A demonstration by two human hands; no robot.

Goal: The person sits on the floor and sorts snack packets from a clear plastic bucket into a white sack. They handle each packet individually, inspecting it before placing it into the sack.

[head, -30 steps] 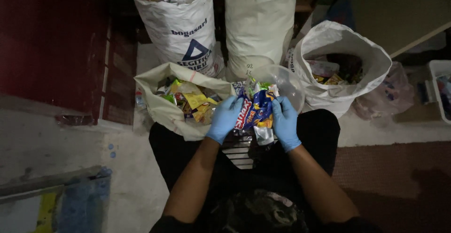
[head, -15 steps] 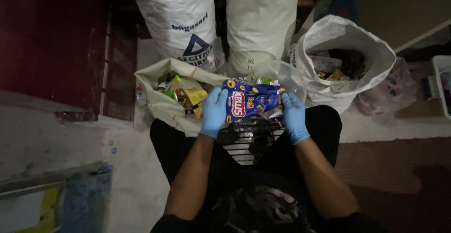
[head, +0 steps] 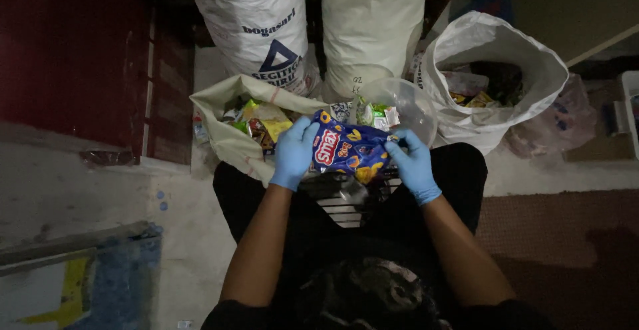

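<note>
Lower now, snack packet between fingers

Dim waste-sorting spot: wrapper-filled sacks, concrete floor.

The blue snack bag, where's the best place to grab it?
Probably by its two short ends, from the sides. The blue snack bag is flat and stretched crosswise, and the left hand and the right hand, both in blue gloves, pinch one end each. Its crinkly middle would likely just crumple.
</note>
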